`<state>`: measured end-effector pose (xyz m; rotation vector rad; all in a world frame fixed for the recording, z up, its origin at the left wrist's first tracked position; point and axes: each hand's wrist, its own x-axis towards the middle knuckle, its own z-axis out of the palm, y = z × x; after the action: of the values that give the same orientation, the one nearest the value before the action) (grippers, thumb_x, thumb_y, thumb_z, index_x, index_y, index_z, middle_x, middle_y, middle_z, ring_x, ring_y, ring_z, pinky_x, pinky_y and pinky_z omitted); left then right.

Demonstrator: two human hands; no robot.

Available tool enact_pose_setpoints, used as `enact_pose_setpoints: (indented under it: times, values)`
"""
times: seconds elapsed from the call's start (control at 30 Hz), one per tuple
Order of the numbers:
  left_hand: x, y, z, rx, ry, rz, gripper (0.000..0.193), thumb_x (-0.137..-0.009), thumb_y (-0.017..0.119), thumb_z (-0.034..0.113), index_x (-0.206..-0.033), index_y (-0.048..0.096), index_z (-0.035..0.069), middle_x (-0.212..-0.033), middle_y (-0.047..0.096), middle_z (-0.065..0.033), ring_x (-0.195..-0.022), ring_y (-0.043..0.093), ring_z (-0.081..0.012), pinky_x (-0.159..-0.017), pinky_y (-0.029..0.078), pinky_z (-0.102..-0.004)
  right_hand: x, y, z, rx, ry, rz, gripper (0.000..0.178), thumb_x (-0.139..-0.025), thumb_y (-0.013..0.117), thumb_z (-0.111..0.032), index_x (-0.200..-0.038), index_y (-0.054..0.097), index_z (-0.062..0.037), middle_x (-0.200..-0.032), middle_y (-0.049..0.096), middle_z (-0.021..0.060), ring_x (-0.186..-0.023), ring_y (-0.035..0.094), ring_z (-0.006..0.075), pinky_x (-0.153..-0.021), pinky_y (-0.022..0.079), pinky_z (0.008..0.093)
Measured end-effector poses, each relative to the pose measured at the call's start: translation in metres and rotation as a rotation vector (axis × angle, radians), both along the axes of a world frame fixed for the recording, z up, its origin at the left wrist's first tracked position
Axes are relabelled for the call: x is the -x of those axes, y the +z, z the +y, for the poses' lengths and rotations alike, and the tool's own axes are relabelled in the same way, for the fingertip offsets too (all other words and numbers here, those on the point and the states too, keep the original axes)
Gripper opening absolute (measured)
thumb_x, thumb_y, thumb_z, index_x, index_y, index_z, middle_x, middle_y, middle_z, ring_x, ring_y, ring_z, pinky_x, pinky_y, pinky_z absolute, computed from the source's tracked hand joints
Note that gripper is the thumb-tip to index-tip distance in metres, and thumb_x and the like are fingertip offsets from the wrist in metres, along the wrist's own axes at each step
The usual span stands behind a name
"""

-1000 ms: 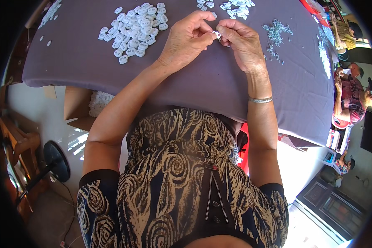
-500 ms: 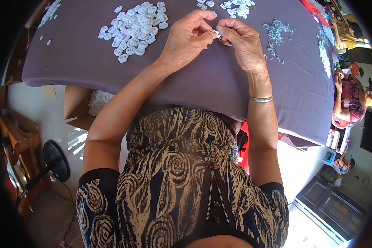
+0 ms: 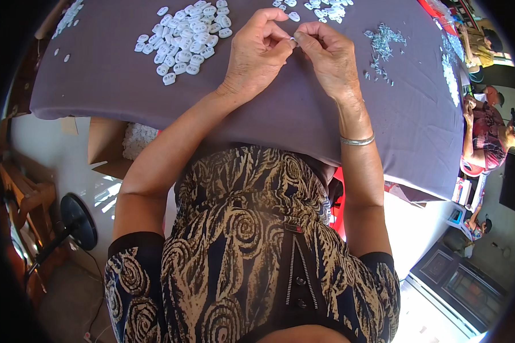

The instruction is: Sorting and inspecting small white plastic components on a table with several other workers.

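My left hand (image 3: pixel 250 62) and my right hand (image 3: pixel 329 60) meet fingertip to fingertip above the table. Both are closed in a pinch on a small white plastic piece (image 3: pixel 292 39), mostly hidden by the fingers. To the left of my left hand lies a heap of white oval plastic pieces with two holes (image 3: pixel 184 41). A scatter of tiny metal springs (image 3: pixel 385 43) is to the right of my right hand. Beyond my hands is a group of smaller white plastic pieces (image 3: pixel 329 8), with a loose white oval piece (image 3: pixel 294 16) nearer my fingers.
A dark cloth (image 3: pixel 280 123) covers the table. More white pieces lie at its far left (image 3: pixel 68 18) and right edge (image 3: pixel 449 80). Below the left edge stands an open cardboard box (image 3: pixel 106 140) with white contents. A black round-based stand (image 3: pixel 78 222) is at lower left. Other people (image 3: pixel 489 134) sit at right.
Both hands have shifted slightly left and away from me and come closer together at the fingertips. Less of the white piece shows between them now.
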<state>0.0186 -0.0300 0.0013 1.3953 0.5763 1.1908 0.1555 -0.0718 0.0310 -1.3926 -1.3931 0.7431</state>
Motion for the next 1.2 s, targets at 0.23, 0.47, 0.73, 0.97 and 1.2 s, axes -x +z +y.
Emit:
enact_pose_setpoints:
  times: [0.23,0.47,0.73,0.97,1.2]
  values:
    - [0.000,-0.004,0.005,-0.094,0.071,0.031,0.032,-0.083,0.058,-0.005,-0.112,0.047,0.000,-0.075,0.054,0.0010,-0.063,0.049,-0.0029,-0.058,0.042,-0.0174,0.011,-0.008,0.002,-0.054,-0.161,-0.090,0.013,-0.088,0.061,-0.012,-0.093,0.065,-0.0001,-0.072,0.058,-0.0038,-0.064,0.047,0.0030,-0.057,0.040,0.0179]
    - [0.005,-0.003,0.011,-0.192,0.085,0.189,0.035,-0.082,0.059,-0.005,-0.114,0.047,0.000,-0.075,0.055,-0.0002,-0.066,0.051,-0.0041,-0.060,0.043,-0.0189,0.007,-0.005,0.003,0.041,-0.091,0.074,0.012,-0.088,0.061,-0.012,-0.092,0.065,-0.0018,-0.073,0.057,-0.0045,-0.065,0.047,0.0044,-0.060,0.041,0.0186]
    - [0.005,-0.002,0.013,-0.246,0.022,0.174,0.036,-0.085,0.057,-0.005,-0.117,0.044,0.001,-0.076,0.057,-0.0017,-0.066,0.053,-0.0051,-0.061,0.044,-0.0188,0.005,0.000,0.003,0.044,-0.119,0.211,0.019,-0.088,0.055,-0.016,-0.091,0.065,-0.0009,-0.076,0.060,0.0006,-0.069,0.051,0.0070,-0.063,0.042,0.0217]
    - [0.009,0.000,0.012,-0.129,-0.034,0.151,0.034,-0.086,0.055,-0.006,-0.117,0.044,0.001,-0.075,0.056,-0.0020,-0.066,0.053,-0.0058,-0.059,0.044,-0.0189,-0.038,0.007,0.006,-0.105,-0.280,0.167,0.017,-0.086,0.057,-0.013,-0.090,0.065,0.0011,-0.076,0.062,0.0004,-0.067,0.051,0.0057,-0.060,0.041,0.0209]
    - [0.005,0.000,0.010,-0.193,-0.052,0.178,0.029,-0.086,0.054,-0.006,-0.115,0.049,0.000,-0.079,0.056,-0.0015,-0.068,0.054,-0.0068,-0.062,0.046,-0.0195,-0.098,0.014,-0.012,0.087,-0.251,-0.318,0.012,-0.082,0.065,-0.013,-0.089,0.069,-0.0037,-0.071,0.059,-0.0045,-0.065,0.048,0.0030,-0.059,0.040,0.0198]
